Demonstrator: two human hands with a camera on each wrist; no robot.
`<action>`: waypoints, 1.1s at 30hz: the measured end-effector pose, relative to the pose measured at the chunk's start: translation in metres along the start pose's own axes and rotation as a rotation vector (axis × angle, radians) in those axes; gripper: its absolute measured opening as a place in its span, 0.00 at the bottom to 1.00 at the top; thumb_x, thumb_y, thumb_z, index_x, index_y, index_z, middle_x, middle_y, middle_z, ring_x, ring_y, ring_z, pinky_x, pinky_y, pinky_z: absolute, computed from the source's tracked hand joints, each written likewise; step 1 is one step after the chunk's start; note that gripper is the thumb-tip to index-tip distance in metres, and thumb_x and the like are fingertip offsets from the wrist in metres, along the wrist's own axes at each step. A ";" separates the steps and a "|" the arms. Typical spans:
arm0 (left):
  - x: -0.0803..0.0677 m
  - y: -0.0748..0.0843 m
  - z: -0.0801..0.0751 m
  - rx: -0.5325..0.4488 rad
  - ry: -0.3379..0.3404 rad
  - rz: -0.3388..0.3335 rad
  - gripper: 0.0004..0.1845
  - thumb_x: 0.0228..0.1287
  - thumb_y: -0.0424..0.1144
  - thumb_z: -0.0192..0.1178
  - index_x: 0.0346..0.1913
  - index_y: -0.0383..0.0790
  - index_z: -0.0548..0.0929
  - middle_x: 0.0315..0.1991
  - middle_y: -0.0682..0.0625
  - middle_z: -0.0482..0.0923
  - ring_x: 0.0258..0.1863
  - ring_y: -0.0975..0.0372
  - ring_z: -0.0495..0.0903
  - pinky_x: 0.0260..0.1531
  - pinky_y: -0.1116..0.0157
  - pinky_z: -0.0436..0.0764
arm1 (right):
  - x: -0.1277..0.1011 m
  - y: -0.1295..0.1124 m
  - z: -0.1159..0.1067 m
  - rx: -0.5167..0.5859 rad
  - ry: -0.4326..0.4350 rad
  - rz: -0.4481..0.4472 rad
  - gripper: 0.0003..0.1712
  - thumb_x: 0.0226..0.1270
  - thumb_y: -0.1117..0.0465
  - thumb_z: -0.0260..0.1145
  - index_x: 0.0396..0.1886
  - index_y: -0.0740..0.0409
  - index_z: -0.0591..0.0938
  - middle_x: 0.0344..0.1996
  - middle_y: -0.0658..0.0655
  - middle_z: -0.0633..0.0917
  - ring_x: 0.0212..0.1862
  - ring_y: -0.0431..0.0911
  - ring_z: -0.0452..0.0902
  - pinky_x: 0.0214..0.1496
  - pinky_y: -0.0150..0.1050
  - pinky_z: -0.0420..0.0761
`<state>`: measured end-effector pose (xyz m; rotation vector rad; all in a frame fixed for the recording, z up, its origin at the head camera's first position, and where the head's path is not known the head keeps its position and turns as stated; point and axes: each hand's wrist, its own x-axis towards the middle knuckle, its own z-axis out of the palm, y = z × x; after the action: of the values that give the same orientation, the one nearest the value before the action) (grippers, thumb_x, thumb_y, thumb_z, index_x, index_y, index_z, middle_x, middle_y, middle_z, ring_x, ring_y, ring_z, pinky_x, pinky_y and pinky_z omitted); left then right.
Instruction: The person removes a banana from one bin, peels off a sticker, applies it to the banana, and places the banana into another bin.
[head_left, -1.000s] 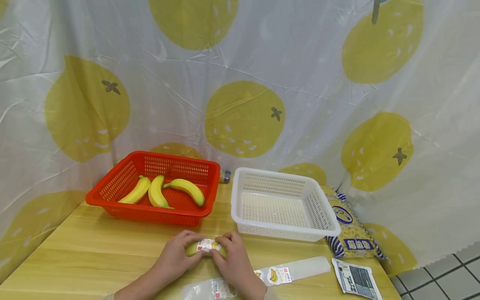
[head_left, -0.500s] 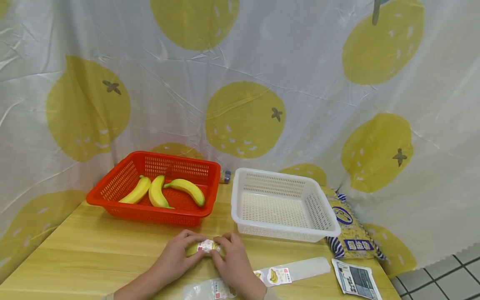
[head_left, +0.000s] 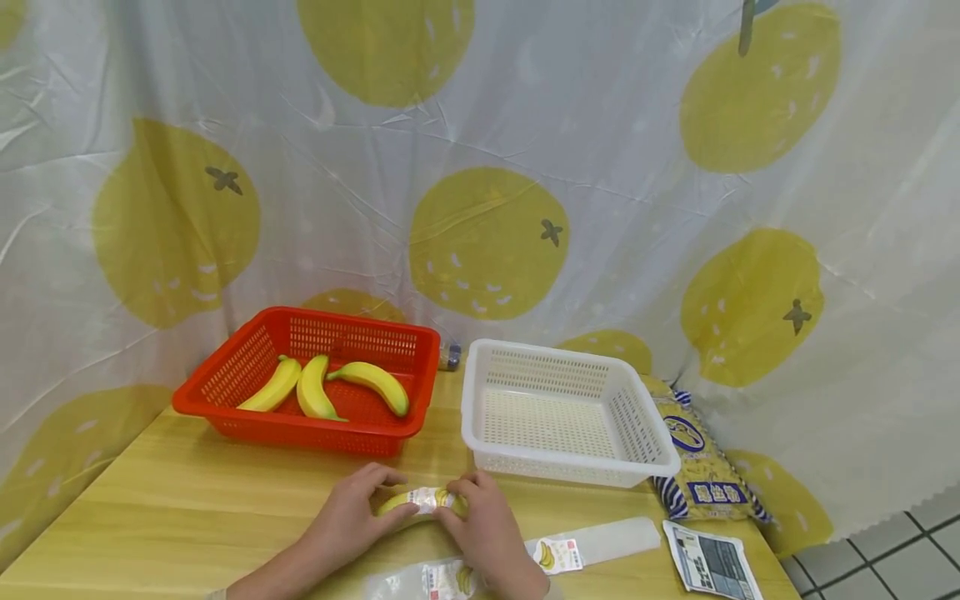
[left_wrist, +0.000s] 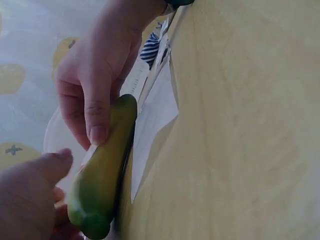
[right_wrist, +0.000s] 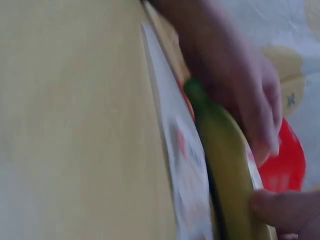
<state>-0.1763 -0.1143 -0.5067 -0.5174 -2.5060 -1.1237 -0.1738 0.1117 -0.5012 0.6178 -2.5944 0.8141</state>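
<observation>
L hand point(head_left: 352, 521) and R hand point(head_left: 487, 533) grip one labelled banana point(head_left: 420, 502) low over desk point(head_left: 187, 517), above spare label sheets point(head_left: 592, 542). Behind: red basket point(head_left: 247, 367) w/ 3 unlabelled bananas point(head_left: 322, 385); white basket point(head_left: 645, 433) holds nothing, so labelling looks barely begun.

On the table point(head_left: 187, 508), two baskets side by side at the back: left basket point(head_left: 247, 367) holding three bananas point(head_left: 322, 387), right basket point(head_left: 637, 425) beside it. In front, near the table's front edge, a wrapped banana point(head_left: 420, 502) between the left hand point(head_left: 352, 517) and right hand point(head_left: 487, 533). Just before the hands, flat bags point(head_left: 600, 542). To the right of the right basket, a packet point(head_left: 701, 475), with a leaflet point(head_left: 712, 562) in front of it.
</observation>
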 end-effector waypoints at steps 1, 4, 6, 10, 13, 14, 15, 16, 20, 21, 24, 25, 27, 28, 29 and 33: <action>0.002 0.002 0.001 -0.029 0.005 0.019 0.19 0.55 0.50 0.78 0.48 0.51 0.86 0.43 0.61 0.84 0.41 0.67 0.83 0.41 0.66 0.84 | -0.001 0.003 -0.005 -0.005 -0.040 0.019 0.18 0.60 0.54 0.79 0.46 0.57 0.88 0.44 0.50 0.82 0.47 0.43 0.81 0.50 0.38 0.85; 0.011 0.014 0.004 -0.128 -0.003 0.046 0.20 0.60 0.46 0.76 0.54 0.52 0.85 0.47 0.59 0.85 0.44 0.63 0.85 0.38 0.67 0.84 | -0.003 0.012 -0.020 -0.013 -0.127 0.052 0.18 0.62 0.55 0.78 0.49 0.57 0.87 0.51 0.54 0.84 0.52 0.50 0.84 0.55 0.45 0.85; 0.020 0.024 0.007 -0.207 -0.039 0.029 0.20 0.62 0.44 0.75 0.57 0.53 0.85 0.49 0.57 0.85 0.45 0.61 0.84 0.35 0.68 0.83 | -0.004 0.017 -0.029 -0.017 -0.160 0.059 0.18 0.62 0.55 0.77 0.49 0.57 0.87 0.53 0.55 0.84 0.54 0.53 0.84 0.57 0.49 0.84; 0.042 0.039 0.017 -0.345 -0.122 -0.056 0.22 0.66 0.44 0.71 0.62 0.52 0.82 0.54 0.50 0.85 0.44 0.60 0.85 0.34 0.69 0.81 | -0.007 0.027 -0.043 0.006 -0.210 0.085 0.18 0.61 0.57 0.77 0.50 0.56 0.86 0.53 0.53 0.86 0.56 0.52 0.82 0.60 0.51 0.82; 0.056 0.045 0.027 -0.443 -0.150 -0.159 0.21 0.68 0.46 0.69 0.63 0.53 0.82 0.53 0.46 0.85 0.41 0.60 0.84 0.34 0.68 0.82 | -0.010 0.034 -0.051 0.033 -0.227 0.089 0.18 0.61 0.58 0.77 0.50 0.56 0.87 0.51 0.51 0.86 0.56 0.52 0.82 0.60 0.51 0.82; 0.059 0.045 0.031 -0.475 -0.150 -0.194 0.20 0.69 0.46 0.69 0.62 0.53 0.83 0.52 0.46 0.85 0.39 0.60 0.83 0.33 0.68 0.81 | -0.011 0.037 -0.053 0.039 -0.231 0.088 0.17 0.61 0.59 0.77 0.50 0.55 0.87 0.51 0.51 0.86 0.56 0.51 0.82 0.60 0.51 0.82; 0.063 0.045 0.034 -0.505 -0.145 -0.222 0.19 0.69 0.46 0.69 0.61 0.53 0.84 0.50 0.46 0.85 0.38 0.60 0.83 0.31 0.68 0.81 | -0.011 0.039 -0.055 0.045 -0.234 0.087 0.17 0.61 0.59 0.77 0.50 0.55 0.87 0.50 0.50 0.86 0.56 0.51 0.82 0.60 0.51 0.82; 0.066 0.045 0.037 -0.530 -0.136 -0.244 0.17 0.69 0.45 0.68 0.59 0.53 0.85 0.48 0.47 0.84 0.36 0.60 0.83 0.30 0.69 0.80 | -0.013 0.041 -0.057 0.052 -0.237 0.087 0.17 0.61 0.59 0.77 0.49 0.54 0.87 0.50 0.50 0.86 0.55 0.50 0.82 0.60 0.51 0.82; 0.073 0.042 0.047 -0.606 -0.073 -0.291 0.13 0.67 0.42 0.70 0.53 0.51 0.89 0.41 0.50 0.85 0.32 0.60 0.82 0.27 0.69 0.79 | -0.017 0.049 -0.064 0.060 -0.225 0.083 0.16 0.60 0.60 0.77 0.48 0.53 0.87 0.49 0.47 0.86 0.54 0.48 0.82 0.59 0.49 0.82; 0.074 0.041 0.049 -0.613 -0.054 -0.293 0.13 0.67 0.42 0.70 0.52 0.50 0.89 0.40 0.51 0.85 0.31 0.60 0.82 0.27 0.70 0.78 | -0.017 0.051 -0.066 0.057 -0.218 0.082 0.16 0.60 0.60 0.77 0.48 0.53 0.87 0.48 0.47 0.86 0.54 0.47 0.82 0.58 0.48 0.82; 0.075 0.038 0.053 -0.652 -0.017 -0.303 0.13 0.64 0.41 0.73 0.51 0.49 0.90 0.38 0.51 0.86 0.30 0.61 0.82 0.27 0.70 0.79 | -0.019 0.056 -0.068 0.045 -0.197 0.079 0.15 0.60 0.60 0.77 0.47 0.52 0.87 0.48 0.46 0.86 0.53 0.46 0.82 0.57 0.46 0.82; 0.076 0.037 0.055 -0.667 -0.011 -0.305 0.13 0.63 0.40 0.73 0.51 0.48 0.91 0.37 0.50 0.87 0.30 0.61 0.82 0.27 0.69 0.79 | -0.020 0.057 -0.069 0.042 -0.192 0.078 0.15 0.60 0.60 0.77 0.47 0.52 0.87 0.48 0.46 0.86 0.52 0.45 0.82 0.57 0.45 0.82; 0.076 0.035 0.057 -0.685 -0.003 -0.312 0.13 0.63 0.40 0.74 0.51 0.47 0.91 0.36 0.49 0.86 0.30 0.60 0.82 0.27 0.69 0.79 | -0.020 0.060 -0.070 0.041 -0.190 0.083 0.16 0.60 0.59 0.77 0.48 0.52 0.87 0.48 0.46 0.86 0.53 0.46 0.82 0.58 0.46 0.82; 0.077 0.035 0.057 -0.695 -0.006 -0.314 0.14 0.62 0.40 0.74 0.51 0.46 0.91 0.36 0.49 0.86 0.30 0.60 0.82 0.27 0.69 0.79 | -0.021 0.061 -0.071 0.045 -0.189 0.085 0.16 0.60 0.58 0.78 0.48 0.51 0.87 0.49 0.46 0.86 0.53 0.46 0.82 0.59 0.47 0.82; 0.077 0.035 0.059 -0.700 -0.010 -0.316 0.14 0.62 0.40 0.74 0.51 0.46 0.90 0.36 0.49 0.86 0.30 0.60 0.82 0.28 0.69 0.79 | -0.021 0.062 -0.073 0.048 -0.191 0.092 0.16 0.61 0.57 0.78 0.48 0.51 0.87 0.49 0.46 0.86 0.54 0.47 0.82 0.59 0.48 0.82; 0.080 0.035 0.063 -0.708 -0.021 -0.315 0.15 0.63 0.40 0.73 0.52 0.44 0.90 0.37 0.49 0.86 0.30 0.61 0.82 0.28 0.68 0.80 | -0.024 0.065 -0.089 0.068 -0.197 0.125 0.16 0.61 0.55 0.78 0.49 0.49 0.88 0.50 0.46 0.86 0.54 0.46 0.82 0.59 0.46 0.82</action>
<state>-0.2403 -0.0301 -0.4878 -0.2990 -2.1961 -2.1504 -0.1691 0.2204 -0.4723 0.5862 -2.8177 0.9271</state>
